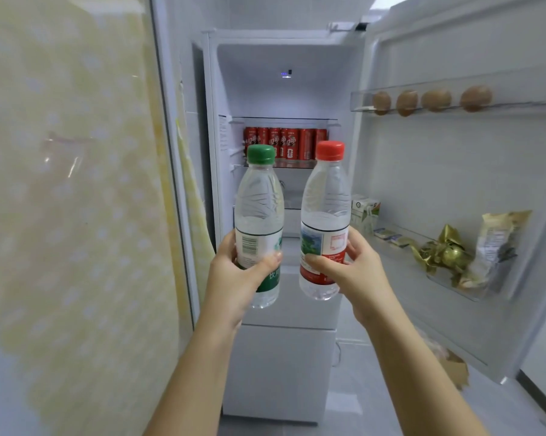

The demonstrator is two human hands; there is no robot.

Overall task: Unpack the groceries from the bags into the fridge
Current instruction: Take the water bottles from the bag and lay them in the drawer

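At frame centre, before the open fridge point(265, 73), the left hand point(234, 278) grips a green-capped water bottle point(259, 215) and the right hand point(353, 265) a red-capped water bottle point(325, 209), both upright, below a shelf of red cans point(284, 143); eggs point(435, 100) line the upper-right door rack.

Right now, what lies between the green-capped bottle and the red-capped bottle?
Nothing: the head view shows a bare gap between the green-capped bottle and the red-capped bottle. They do not touch, and only the inside of the fridge shows behind the gap.
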